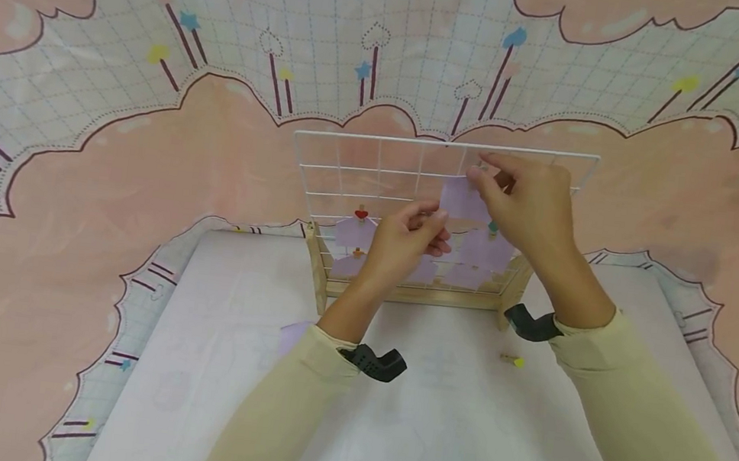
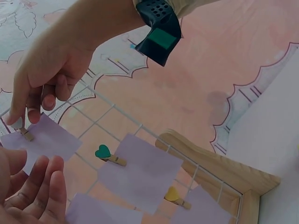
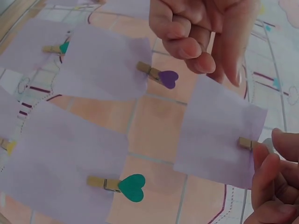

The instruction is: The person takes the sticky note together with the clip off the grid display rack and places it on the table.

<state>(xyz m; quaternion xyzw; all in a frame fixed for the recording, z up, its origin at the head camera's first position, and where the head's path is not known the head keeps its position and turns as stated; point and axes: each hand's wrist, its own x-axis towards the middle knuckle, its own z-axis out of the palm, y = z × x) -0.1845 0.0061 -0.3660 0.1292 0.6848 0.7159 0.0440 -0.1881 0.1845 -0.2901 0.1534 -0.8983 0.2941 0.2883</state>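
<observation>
A sheet of purple paper [image 1: 465, 200] lies against the upper part of a white wire grid [image 1: 377, 170]. At its top edge my right hand [image 1: 532, 200] pinches a small wooden clothespin [image 3: 245, 143] with a pale heart; the clip sits over the paper. My left hand [image 1: 411, 232] is at the sheet's lower left corner, with thumb and forefinger pinching it and the other fingers loosely bent. Below hang several more purple sheets [image 2: 140, 170], clipped with wooden clothespins bearing a green heart [image 3: 132, 187], a purple heart [image 3: 168, 79] and a yellow heart [image 2: 172, 193].
The grid stands in a wooden base [image 1: 413, 294] on a white table [image 1: 429, 422]. A clothespin with a yellow top [image 1: 517, 362] lies on the table at the right. Another purple sheet [image 1: 291, 335] lies partly under my left forearm. A patterned cloth [image 1: 246, 161] hangs behind.
</observation>
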